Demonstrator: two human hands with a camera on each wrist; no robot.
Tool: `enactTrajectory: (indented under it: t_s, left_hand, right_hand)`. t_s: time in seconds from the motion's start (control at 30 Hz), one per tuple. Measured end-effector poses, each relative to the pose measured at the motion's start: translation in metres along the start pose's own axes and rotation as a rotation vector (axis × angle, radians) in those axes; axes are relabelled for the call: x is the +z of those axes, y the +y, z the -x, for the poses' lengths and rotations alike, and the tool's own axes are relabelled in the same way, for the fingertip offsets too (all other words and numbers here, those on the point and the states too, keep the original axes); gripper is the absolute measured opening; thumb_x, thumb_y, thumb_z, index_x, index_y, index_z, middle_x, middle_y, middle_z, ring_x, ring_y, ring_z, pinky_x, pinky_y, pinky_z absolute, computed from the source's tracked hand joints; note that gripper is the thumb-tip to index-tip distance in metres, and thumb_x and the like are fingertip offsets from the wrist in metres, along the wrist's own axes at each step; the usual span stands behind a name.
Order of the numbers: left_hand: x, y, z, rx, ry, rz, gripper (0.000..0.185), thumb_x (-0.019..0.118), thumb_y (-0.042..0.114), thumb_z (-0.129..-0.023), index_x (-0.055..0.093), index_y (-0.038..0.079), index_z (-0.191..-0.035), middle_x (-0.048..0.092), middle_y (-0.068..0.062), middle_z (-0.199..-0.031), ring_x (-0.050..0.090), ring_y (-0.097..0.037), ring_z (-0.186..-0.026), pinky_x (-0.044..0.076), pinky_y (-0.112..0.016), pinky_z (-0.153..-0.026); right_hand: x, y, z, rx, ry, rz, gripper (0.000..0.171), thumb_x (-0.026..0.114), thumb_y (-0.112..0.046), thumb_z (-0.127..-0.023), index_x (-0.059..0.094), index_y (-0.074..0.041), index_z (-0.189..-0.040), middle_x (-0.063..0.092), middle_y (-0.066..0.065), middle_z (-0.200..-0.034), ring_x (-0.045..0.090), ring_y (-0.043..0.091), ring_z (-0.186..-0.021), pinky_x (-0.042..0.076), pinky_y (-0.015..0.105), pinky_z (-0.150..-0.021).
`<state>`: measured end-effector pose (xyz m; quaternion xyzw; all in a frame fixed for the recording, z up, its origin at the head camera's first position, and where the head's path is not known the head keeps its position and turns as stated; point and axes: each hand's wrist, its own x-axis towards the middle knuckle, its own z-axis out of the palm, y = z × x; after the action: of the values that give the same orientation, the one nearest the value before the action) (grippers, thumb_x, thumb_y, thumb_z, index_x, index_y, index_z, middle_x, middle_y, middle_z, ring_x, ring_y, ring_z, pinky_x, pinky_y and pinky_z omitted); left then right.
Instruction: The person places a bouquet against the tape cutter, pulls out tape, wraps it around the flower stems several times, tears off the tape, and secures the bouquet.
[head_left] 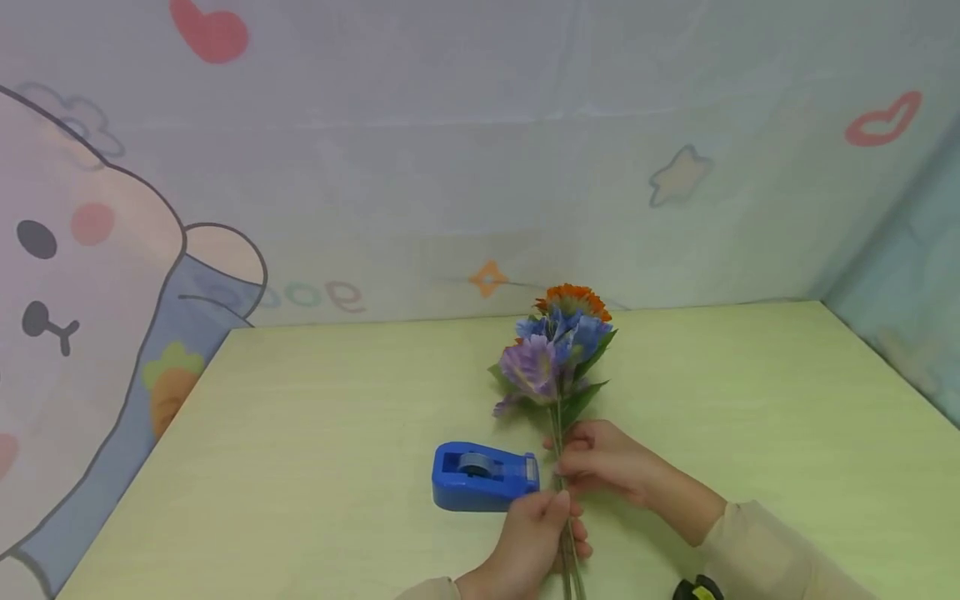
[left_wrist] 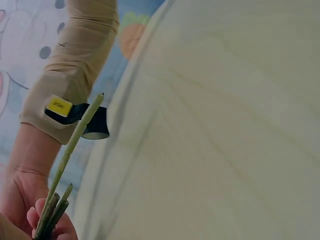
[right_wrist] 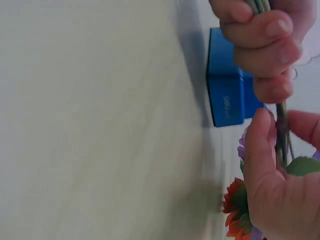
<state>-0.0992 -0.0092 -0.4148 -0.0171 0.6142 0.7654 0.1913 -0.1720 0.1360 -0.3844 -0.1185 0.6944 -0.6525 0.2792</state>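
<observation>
A bunch of flowers (head_left: 536,367) in purple, blue and orange stands above the table with its blooms pointing away from me. My left hand (head_left: 525,533) grips its lower stems, fingers curled round them, as the right wrist view also shows. Higher up, just below the leaves, my right hand (head_left: 607,467) holds the stems between thumb and fingers. The cut ends of the green stems (left_wrist: 70,150) stick out in the left wrist view. Close to the left hand sits a blue tape dispenser (head_left: 480,477) with a roll of tape in it.
The pale yellow-green table (head_left: 300,433) reaches back to a printed cloth (head_left: 450,192) with hearts, a star and a cartoon bear. A black device with a yellow patch (head_left: 697,590) is strapped at the right sleeve (head_left: 772,550).
</observation>
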Motion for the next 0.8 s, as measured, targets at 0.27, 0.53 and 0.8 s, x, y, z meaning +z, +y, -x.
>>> enactTrajectory:
  t_s: [0.27,0.53,0.8]
  left_hand:
    - [0.004,0.022,0.006,-0.029,-0.127,0.135,0.028,0.041,0.028,-0.099,0.056,0.008,-0.088,0.051,0.003,-0.071,0.053,-0.009,-0.062,0.047,-0.024,-0.067]
    - [0.009,0.034,0.013,0.002,-0.364,0.33,0.022,0.039,0.03,-0.098,0.049,0.013,-0.09,0.047,0.003,-0.074,0.052,-0.006,-0.067,0.047,-0.021,-0.07]
    - [0.007,0.042,0.019,0.016,-0.391,0.327,0.024,0.036,0.031,-0.097,0.048,0.012,-0.09,0.046,0.003,-0.074,0.052,-0.005,-0.066,0.047,-0.02,-0.07]
  right_hand:
    - [-0.03,-0.006,0.01,-0.104,-0.399,-0.285,0.034,0.033,-0.011,-0.102,0.047,-0.004,-0.132,0.059,0.005,-0.115,0.057,0.021,-0.106,0.049,0.04,-0.086]
    - [-0.025,-0.001,0.009,-0.267,-0.613,-0.412,0.037,0.026,-0.001,-0.102,0.053,-0.008,-0.126,0.054,0.005,-0.126,0.054,0.018,-0.107,0.044,0.034,-0.093]
    - [-0.02,-0.005,0.01,-0.302,-0.607,-0.425,0.035,0.026,-0.002,-0.102,0.059,-0.009,-0.11,0.057,0.002,-0.111,0.055,0.015,-0.097,0.045,0.03,-0.088]
